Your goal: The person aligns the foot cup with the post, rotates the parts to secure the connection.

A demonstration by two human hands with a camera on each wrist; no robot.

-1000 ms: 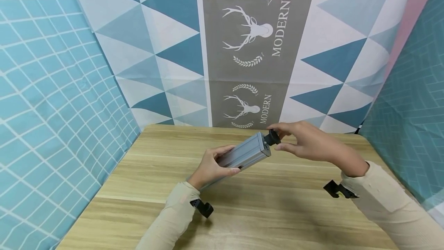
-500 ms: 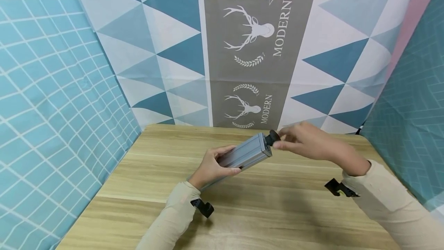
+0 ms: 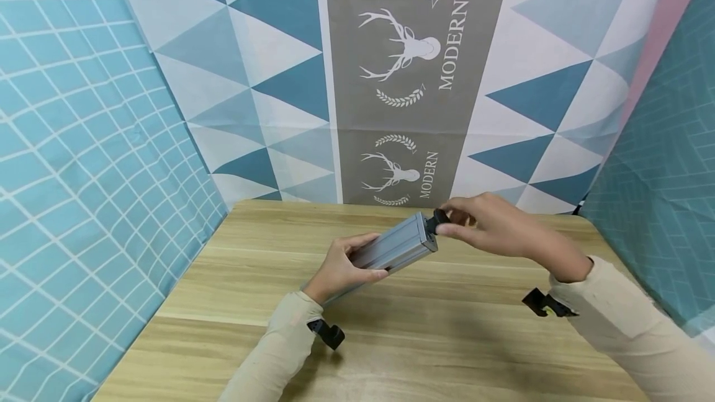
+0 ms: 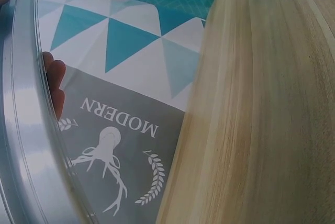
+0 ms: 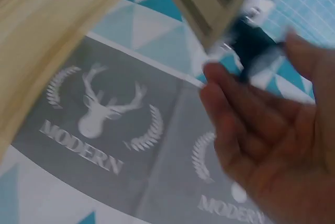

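Note:
A long grey metal profile (image 3: pixel 398 245), grooved along its sides, is raised at a slant over the table. My left hand (image 3: pixel 342 270) grips it around the middle, thumb on the near side. The left wrist view shows the metal bar (image 4: pixel 26 135) close up with fingertips (image 4: pixel 55 80) past its far edge. From the profile's upper end sticks out a black round foot (image 3: pixel 437 221) on a short neck. My right hand (image 3: pixel 491 226) pinches that foot between thumb and fingers. Motion blurs the dark foot (image 5: pixel 251 46) in the right wrist view.
Beneath both hands lies a wood-grain table (image 3: pixel 424 334). A patterned cloth backdrop (image 3: pixel 285 92) rises behind its far edge, with blue-tiled cloth (image 3: pixel 84 141) at the left and teal cloth (image 3: pixel 659 203) at the right. Black camera mounts (image 3: pixel 326 334) sit on the wrists.
My right hand's fingers loosened from the foot half a second ago, shifted around it, and now pinch it again. The left hand and the profile have stayed nearly still.

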